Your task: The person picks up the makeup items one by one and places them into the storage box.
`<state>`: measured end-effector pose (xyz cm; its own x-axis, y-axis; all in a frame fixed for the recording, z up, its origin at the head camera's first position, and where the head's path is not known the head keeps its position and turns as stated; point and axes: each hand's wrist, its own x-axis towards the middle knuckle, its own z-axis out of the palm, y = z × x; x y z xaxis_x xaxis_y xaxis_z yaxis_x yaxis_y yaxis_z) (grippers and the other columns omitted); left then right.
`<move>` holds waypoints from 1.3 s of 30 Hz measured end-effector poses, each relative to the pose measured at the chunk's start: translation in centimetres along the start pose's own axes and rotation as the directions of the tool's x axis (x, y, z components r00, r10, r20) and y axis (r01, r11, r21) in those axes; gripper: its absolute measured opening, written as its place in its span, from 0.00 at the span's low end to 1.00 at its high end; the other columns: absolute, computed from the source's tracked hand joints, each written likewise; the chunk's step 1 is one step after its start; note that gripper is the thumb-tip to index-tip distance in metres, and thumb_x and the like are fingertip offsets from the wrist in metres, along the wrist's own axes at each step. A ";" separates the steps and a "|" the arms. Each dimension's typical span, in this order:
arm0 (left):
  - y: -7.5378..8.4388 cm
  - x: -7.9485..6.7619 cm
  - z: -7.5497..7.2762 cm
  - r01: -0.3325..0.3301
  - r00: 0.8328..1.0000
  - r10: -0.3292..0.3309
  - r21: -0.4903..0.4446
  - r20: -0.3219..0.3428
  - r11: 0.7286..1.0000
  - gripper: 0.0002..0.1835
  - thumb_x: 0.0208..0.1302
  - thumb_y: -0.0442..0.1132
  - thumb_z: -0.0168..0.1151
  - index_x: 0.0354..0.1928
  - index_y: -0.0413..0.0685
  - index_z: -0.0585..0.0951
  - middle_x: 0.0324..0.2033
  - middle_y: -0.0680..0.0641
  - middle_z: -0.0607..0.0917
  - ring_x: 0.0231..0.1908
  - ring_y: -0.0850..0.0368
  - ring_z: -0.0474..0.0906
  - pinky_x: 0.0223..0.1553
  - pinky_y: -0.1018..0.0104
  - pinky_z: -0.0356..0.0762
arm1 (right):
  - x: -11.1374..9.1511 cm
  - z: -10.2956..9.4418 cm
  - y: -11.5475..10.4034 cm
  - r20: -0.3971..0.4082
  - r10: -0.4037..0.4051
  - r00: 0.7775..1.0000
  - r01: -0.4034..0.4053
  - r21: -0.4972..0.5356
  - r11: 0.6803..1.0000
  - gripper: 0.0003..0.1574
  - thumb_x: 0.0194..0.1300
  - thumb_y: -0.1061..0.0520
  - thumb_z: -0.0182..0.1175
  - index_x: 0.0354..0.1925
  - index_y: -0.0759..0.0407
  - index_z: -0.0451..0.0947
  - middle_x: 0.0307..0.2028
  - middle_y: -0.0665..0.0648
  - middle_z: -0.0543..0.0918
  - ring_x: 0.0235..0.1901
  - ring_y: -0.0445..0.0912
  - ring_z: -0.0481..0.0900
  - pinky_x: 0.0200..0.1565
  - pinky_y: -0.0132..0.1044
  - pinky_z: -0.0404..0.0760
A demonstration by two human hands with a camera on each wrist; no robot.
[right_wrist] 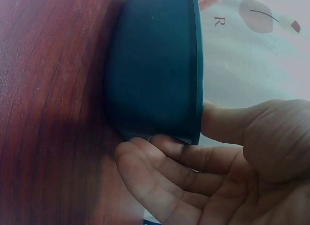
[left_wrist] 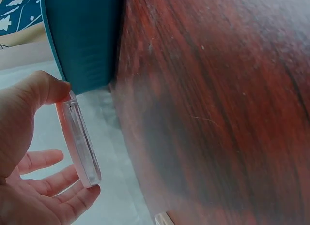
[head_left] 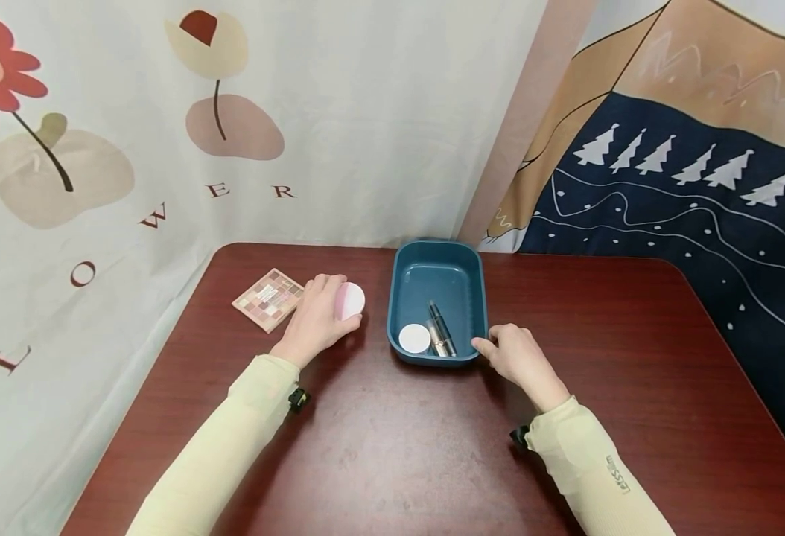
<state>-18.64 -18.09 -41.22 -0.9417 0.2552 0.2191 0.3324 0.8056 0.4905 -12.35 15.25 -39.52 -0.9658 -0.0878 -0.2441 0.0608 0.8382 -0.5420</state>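
Note:
My left hand (head_left: 313,316) holds a round pink-and-white compact (head_left: 352,301) on edge above the table, left of the blue bin. In the left wrist view the thumb is at one edge of the compact (left_wrist: 80,142), the fingers at the other, and its clear-rimmed side shows. At the near right corner of the blue bin (head_left: 438,279), my right hand (head_left: 516,353) grips the rim. The right wrist view shows thumb over the rim and fingers curled against the outer wall (right_wrist: 155,65). Inside the bin's near end lie a white round case (head_left: 415,339), a dark slim tube (head_left: 442,329) and a gold-toned tube (head_left: 436,344).
An open-faced makeup palette (head_left: 267,301) with many colour pans lies on the table behind my left hand. The dark red table (head_left: 379,447) meets a printed white curtain (head_left: 366,134) at the back. A navy printed cloth (head_left: 667,193) hangs at the right.

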 end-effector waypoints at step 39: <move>4.6 0.7 0.7 -0.139 0.990 0.135 -0.092 -0.048 0.986 0.33 0.56 0.45 0.76 0.62 0.39 0.77 0.53 0.38 0.79 0.55 0.43 0.71 0.54 0.49 0.76 | -0.1 0.1 -0.4 -0.023 -0.009 1.000 0.008 -0.037 0.999 0.24 0.77 0.52 0.59 0.22 0.58 0.72 0.17 0.55 0.73 0.22 0.48 0.71 0.29 0.38 0.68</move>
<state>-17.78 -13.88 -39.40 -0.8846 0.3360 0.3233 0.4635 0.7096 0.5307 -12.25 14.90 -39.34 -0.9718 -0.0831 -0.2207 0.0434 0.8569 -0.5136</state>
